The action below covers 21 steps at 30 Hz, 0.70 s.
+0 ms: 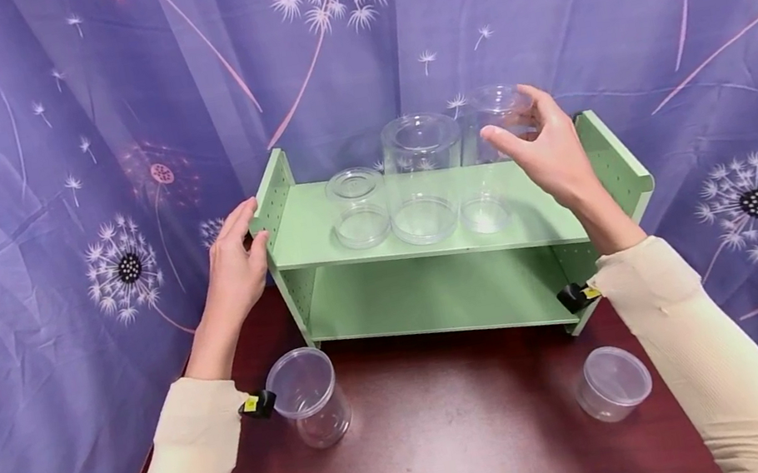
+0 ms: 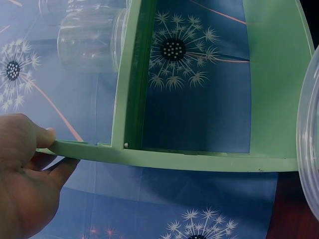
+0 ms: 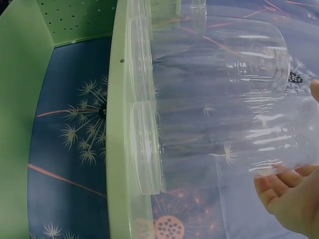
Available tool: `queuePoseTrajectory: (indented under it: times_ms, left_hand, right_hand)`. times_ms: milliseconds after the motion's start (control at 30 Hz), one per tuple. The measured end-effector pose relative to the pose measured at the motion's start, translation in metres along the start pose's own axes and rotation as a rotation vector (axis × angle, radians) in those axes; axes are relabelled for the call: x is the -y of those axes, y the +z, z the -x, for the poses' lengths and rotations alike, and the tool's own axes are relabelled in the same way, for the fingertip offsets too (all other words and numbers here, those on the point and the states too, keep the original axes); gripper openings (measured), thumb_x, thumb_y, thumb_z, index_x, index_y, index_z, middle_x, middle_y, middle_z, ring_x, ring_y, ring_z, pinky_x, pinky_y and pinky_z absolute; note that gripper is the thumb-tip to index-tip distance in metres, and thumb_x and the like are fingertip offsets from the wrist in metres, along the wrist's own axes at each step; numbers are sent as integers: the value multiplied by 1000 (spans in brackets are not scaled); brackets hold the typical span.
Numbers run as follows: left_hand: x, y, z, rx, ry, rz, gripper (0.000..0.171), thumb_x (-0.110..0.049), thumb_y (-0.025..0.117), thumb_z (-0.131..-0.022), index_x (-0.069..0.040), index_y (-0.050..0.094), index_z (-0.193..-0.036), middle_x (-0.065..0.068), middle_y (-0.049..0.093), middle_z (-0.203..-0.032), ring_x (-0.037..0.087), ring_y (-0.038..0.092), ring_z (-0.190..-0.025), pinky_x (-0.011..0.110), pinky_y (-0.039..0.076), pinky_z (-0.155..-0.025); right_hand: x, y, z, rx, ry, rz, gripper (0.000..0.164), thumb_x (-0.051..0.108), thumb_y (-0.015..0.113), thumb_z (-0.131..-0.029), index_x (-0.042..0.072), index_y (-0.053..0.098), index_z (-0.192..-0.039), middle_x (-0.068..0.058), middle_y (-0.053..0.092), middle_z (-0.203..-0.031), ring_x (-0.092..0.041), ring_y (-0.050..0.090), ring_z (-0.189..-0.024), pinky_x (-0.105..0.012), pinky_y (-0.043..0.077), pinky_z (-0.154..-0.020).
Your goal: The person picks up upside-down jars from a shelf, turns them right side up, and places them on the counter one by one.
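On a green two-tier shelf unit, several clear plastic jars stand in a row on the upper board. My right hand holds the upper end of a tall narrow jar, thumb and fingers around it. In the right wrist view that jar has its lidded end down at the board. To its left stand a wide tall jar and a short jar. My left hand grips the unit's left side panel; in the left wrist view the panel edge lies between thumb and fingers.
A clear jar sits on the dark red table near my left wrist. A low clear jar stands by my right forearm. A purple dandelion-print cloth hangs behind and at both sides.
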State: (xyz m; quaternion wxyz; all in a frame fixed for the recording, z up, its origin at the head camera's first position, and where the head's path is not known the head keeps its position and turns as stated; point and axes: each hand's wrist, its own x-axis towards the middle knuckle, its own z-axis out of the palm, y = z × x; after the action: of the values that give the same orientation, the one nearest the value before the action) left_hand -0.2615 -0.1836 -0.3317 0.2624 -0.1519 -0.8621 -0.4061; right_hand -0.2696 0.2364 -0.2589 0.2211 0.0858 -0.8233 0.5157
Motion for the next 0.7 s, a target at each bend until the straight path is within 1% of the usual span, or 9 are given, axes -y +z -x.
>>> queuePoseTrajectory:
  times_ms: [200,333,467,700]
  left_hand:
    - [1,0,0,-1,-1,3,49,2,59,-101,5,50,-149,22,47,-155,37,42,-144,50,38,-116]
    - [-1,-1,0,-2,-2,5,49,2,59,-101,5,50,-149,22,47,-155,37,41,-145,49,35,-118]
    - [-1,-1,0,-6,3,3,49,3,59,-101,6,50,-148,23,47,-154,37,42,-144,49,35,-119]
    - [0,-1,0,1,-5,5,49,3,59,-101,7,50,-149,22,47,-155,36,42,-145,49,38,-116]
  right_hand:
    - [-1,5,-4,14,1,0,84,37,78,-91,13,36,-159,-9,60,-129,-23,59,-118,-32,49,-103]
    - [0,5,-4,28,5,-6,83,37,78,-91,14,36,-159,-13,62,-134,-25,61,-119,-36,50,-104]
    - [1,5,-3,32,5,-9,83,37,78,-91,15,36,-159,-15,61,-139,-24,62,-119,-36,49,-103]
    - [1,1,-1,11,2,-17,79,37,78,-92,17,39,-157,-14,63,-136,-22,63,-118,-33,52,-99]
